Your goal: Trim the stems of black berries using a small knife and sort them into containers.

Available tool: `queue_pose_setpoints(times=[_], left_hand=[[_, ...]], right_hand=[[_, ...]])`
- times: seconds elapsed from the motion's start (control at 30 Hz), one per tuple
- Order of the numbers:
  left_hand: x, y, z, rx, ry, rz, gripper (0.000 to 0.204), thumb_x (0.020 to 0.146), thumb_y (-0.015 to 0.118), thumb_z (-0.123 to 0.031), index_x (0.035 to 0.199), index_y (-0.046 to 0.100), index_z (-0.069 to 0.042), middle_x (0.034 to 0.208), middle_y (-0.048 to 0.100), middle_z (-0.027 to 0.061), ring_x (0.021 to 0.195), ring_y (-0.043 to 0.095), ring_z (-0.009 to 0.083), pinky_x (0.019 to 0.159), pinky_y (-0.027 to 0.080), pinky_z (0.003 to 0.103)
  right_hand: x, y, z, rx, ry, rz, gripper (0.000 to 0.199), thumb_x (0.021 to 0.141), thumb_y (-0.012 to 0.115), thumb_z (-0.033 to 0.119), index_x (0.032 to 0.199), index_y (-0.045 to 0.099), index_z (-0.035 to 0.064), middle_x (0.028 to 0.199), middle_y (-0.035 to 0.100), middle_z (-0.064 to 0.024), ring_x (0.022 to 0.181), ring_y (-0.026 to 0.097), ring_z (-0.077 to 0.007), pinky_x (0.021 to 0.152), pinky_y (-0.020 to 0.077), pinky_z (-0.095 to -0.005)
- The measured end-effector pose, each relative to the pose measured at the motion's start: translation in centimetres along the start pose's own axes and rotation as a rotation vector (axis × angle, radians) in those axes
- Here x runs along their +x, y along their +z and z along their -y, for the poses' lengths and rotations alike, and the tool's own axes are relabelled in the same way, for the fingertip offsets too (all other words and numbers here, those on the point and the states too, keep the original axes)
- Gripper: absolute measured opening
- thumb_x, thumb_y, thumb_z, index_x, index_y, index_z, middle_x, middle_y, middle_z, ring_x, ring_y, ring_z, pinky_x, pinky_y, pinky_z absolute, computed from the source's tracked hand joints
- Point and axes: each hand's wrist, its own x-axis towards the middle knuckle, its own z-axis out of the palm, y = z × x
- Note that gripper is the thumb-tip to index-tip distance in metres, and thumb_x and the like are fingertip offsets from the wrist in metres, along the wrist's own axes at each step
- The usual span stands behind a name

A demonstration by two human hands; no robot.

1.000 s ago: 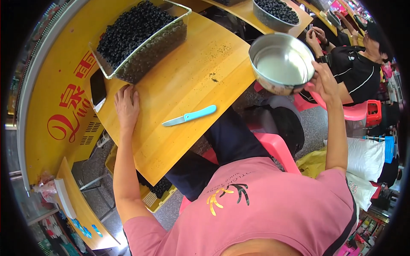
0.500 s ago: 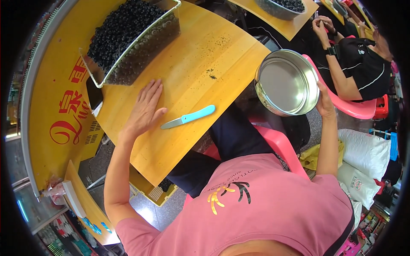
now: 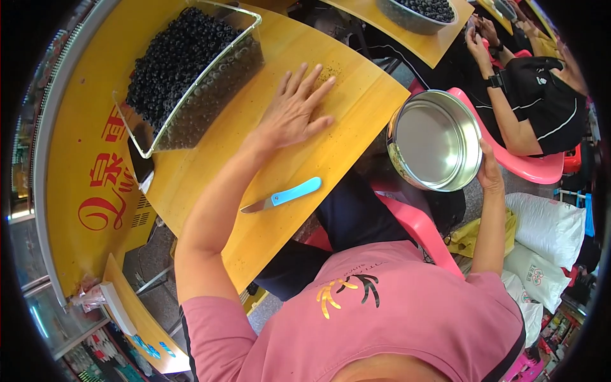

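My left hand (image 3: 294,107) lies palm down on the wooden table (image 3: 223,172), fingers spread, beside a patch of dark crumbs (image 3: 330,73). Past the table's right edge, my right hand (image 3: 490,169) grips the rim side of a round metal tin (image 3: 435,140). The tin is tilted so its bare, shiny inside shows. Nearer me on the table rests a small knife (image 3: 296,192) with a light blue handle, its blade pointing left; neither hand touches it.
A clear plastic bin (image 3: 219,95) heaped with small round black pieces (image 3: 172,70) stands at the table's far left. Farther right, a co-worker (image 3: 538,95) in black sits by another table with a similar tub (image 3: 417,19). White sacks (image 3: 544,223) lie at right.
My left hand has slid across the table, away from me and to the right, to the crumbs. The tin in my right hand has shifted slightly right and nearer. The knife lies still.
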Motion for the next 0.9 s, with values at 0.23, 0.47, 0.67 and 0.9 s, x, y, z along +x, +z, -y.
queue_pose_setpoints(times=[0.23,0.47,0.67,0.9], left_hand=[[4.6,2.7,4.4,-0.117,-0.204,-0.064,0.055,0.101,0.044,-0.042,0.147,0.044,-0.013,0.156,0.035,0.0168,0.148,0.022,0.0385,0.122,0.016,0.051],[2.1,-0.1,-5.3,-0.193,0.133,0.028,0.071,0.099,0.046,-0.051,0.148,0.039,-0.001,0.157,0.033,0.0155,0.150,0.020,0.0341,0.123,0.012,0.049],[4.1,1.0,-4.8,-0.085,0.373,0.199,0.075,0.102,0.026,-0.058,0.156,0.024,-0.006,0.164,0.021,0.0082,0.153,0.012,0.0265,0.124,0.000,0.049],[5.2,2.0,0.2,0.066,-0.005,0.107,0.075,0.101,0.032,-0.052,0.154,0.028,0.000,0.162,0.026,0.0127,0.152,0.016,0.0260,0.123,0.000,0.048]], right_hand=[[-0.2,0.9,0.2,-0.016,-0.037,0.008,0.062,0.094,0.064,0.038,0.140,0.049,-0.0006,0.136,0.058,-0.0109,0.124,0.055,-0.0217,0.107,0.0418,-0.0369],[-0.6,-2.1,0.0,0.028,-0.002,0.026,0.057,0.096,0.060,0.035,0.140,0.050,0.0005,0.135,0.058,-0.0091,0.125,0.053,-0.0206,0.107,0.0407,-0.0357],[-0.4,-0.9,0.1,0.014,-0.028,-0.060,0.057,0.095,0.061,0.036,0.139,0.051,0.0007,0.134,0.059,-0.0095,0.123,0.054,-0.0205,0.105,0.0420,-0.0363],[-1.7,0.7,1.3,-0.101,-0.051,0.016,0.069,0.092,0.061,0.042,0.144,0.045,-0.0005,0.139,0.055,-0.0097,0.128,0.051,-0.0204,0.108,0.0389,-0.0353]])
